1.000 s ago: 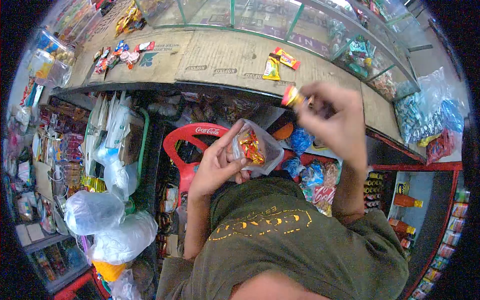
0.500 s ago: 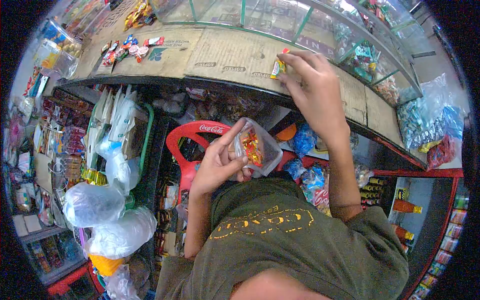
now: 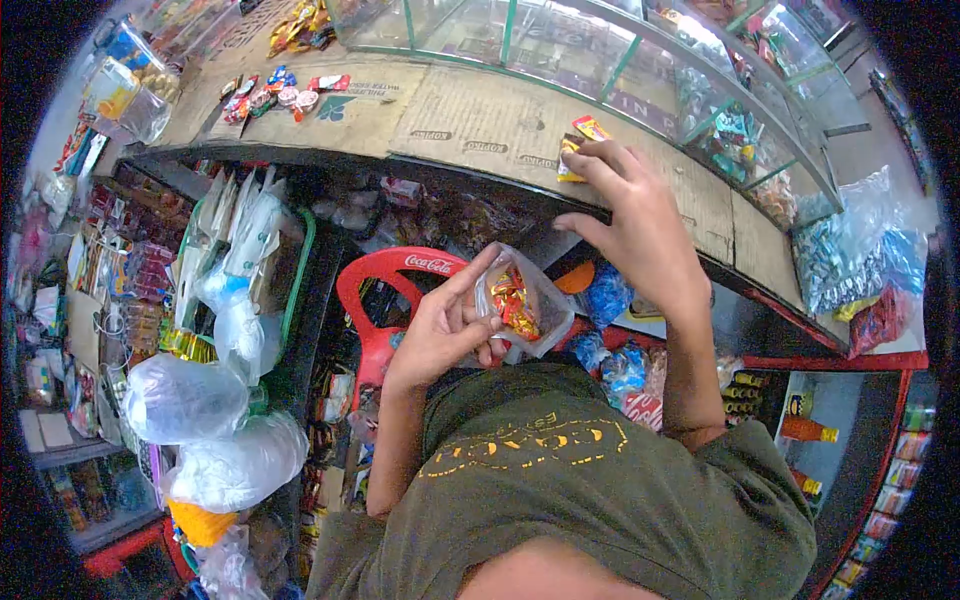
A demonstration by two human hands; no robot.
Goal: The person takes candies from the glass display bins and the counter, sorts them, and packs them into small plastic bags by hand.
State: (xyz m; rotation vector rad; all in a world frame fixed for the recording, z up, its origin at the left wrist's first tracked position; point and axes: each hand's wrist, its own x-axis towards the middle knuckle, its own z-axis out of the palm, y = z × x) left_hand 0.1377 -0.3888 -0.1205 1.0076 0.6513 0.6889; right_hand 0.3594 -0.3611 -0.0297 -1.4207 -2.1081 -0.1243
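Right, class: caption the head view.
Left hand holds a bag of candies; right hand is near two packets on the counter.

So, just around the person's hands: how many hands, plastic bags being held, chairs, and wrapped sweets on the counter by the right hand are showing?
Hands: 2 (left hand, right hand)
Held plastic bag: 1
Red chair: 1
Counter sweets by the right hand: 2 (red-and-yellow sweet, partly hidden yellow sweet)
Total: 6
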